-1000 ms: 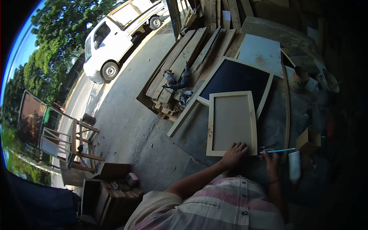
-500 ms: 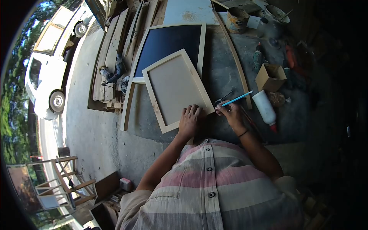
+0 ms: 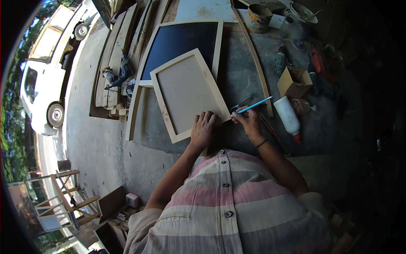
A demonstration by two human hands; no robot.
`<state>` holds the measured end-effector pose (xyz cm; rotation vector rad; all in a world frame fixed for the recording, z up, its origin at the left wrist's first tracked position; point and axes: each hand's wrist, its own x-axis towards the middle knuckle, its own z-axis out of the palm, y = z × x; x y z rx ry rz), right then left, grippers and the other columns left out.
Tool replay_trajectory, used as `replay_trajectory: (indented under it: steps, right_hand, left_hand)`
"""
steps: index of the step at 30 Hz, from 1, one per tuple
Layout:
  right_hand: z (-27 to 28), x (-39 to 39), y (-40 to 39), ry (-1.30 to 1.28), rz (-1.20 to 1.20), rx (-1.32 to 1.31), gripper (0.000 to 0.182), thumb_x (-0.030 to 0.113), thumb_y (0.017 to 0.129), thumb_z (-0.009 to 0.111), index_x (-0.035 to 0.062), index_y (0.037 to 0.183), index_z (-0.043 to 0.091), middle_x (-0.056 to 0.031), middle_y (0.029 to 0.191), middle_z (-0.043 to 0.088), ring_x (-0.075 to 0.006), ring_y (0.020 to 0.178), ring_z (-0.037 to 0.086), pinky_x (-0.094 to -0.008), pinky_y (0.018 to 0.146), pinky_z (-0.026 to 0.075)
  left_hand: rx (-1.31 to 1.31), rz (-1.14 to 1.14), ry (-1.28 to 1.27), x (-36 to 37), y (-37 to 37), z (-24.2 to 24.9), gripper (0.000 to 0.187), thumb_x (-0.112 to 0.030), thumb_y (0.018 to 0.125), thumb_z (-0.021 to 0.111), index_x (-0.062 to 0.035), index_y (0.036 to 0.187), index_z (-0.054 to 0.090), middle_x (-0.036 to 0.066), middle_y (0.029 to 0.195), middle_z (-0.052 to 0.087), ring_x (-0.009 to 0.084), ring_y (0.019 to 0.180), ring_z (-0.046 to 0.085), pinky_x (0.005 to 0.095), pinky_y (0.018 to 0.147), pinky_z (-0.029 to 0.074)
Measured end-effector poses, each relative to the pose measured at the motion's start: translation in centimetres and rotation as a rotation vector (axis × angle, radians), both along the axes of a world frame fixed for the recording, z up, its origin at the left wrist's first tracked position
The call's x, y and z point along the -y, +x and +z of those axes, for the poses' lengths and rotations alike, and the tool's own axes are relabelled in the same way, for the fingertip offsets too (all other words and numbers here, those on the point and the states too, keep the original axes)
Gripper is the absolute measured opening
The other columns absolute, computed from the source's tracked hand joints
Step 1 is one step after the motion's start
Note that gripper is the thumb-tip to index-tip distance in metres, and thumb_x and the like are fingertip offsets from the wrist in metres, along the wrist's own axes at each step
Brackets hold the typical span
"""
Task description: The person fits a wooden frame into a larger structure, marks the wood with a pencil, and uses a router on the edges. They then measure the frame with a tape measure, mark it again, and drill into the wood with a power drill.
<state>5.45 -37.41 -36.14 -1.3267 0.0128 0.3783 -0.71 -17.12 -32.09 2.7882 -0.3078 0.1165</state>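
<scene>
A small wooden frame (image 3: 212, 84) with a beige panel (image 3: 182, 93) lies aslant in front of me, overlapping a larger pale frame with a dark panel (image 3: 182, 46). My left hand (image 3: 202, 132) grips its near rail, fingers curled over onto the panel; the thumb is hidden. Pinched in my right hand (image 3: 250, 126) is a light blue pencil (image 3: 257, 103), its lower end right at the frame's near right corner. Just beyond that hand lies a small dark tool (image 3: 241, 103).
Right of my right hand are a white glue bottle (image 3: 287, 116) with a red cap, a cardboard box (image 3: 294, 82) and a green power tool (image 3: 281, 61). A long curved wood strip (image 3: 253, 55) crosses the dark tabletop (image 3: 241, 67). Stacked planks (image 3: 111, 63) lie to the left.
The whole view has shifted slightly, so things sit a little further left and up. My left hand stays on the frame, and the pencil stays in my right hand at the corner.
</scene>
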Motion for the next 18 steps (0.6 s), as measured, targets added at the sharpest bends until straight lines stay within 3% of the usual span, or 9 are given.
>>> replay_trajectory:
  steps: [14,16,18]
  right_hand:
    - [0.04,-0.18,0.06,-0.005,-0.013,0.022,0.02,0.013,0.091,0.073,-0.0006,0.099,0.06,-0.0079,0.084,0.07,-0.012,0.073,0.068,-0.0232,0.066,0.055]
    - [0.13,-0.13,-0.02,-0.027,-0.008,0.026,0.019,0.012,0.091,0.072,-0.0005,0.099,0.06,-0.0078,0.085,0.07,-0.0117,0.072,0.068,-0.023,0.066,0.055]
    - [0.1,-0.2,-0.02,-0.046,-0.003,0.031,0.019,0.012,0.091,0.072,-0.0005,0.099,0.06,-0.0077,0.085,0.07,-0.0115,0.072,0.068,-0.0227,0.066,0.055]
  left_hand:
    - [-0.036,0.006,-0.014,0.22,-0.01,0.41,0.048,-0.011,0.073,0.065,-0.0044,0.12,0.057,0.012,0.118,0.056,0.0291,0.114,0.052,0.04,0.097,0.038]
    - [0.042,-0.008,0.009,0.15,0.05,0.35,0.032,-0.025,0.088,0.062,-0.0064,0.113,0.059,0.011,0.113,0.058,0.0277,0.108,0.054,0.0402,0.093,0.04]
    - [0.034,-0.008,0.015,0.12,0.11,0.35,0.032,-0.025,0.088,0.062,-0.0064,0.114,0.059,0.011,0.113,0.058,0.0276,0.108,0.054,0.0401,0.093,0.04]
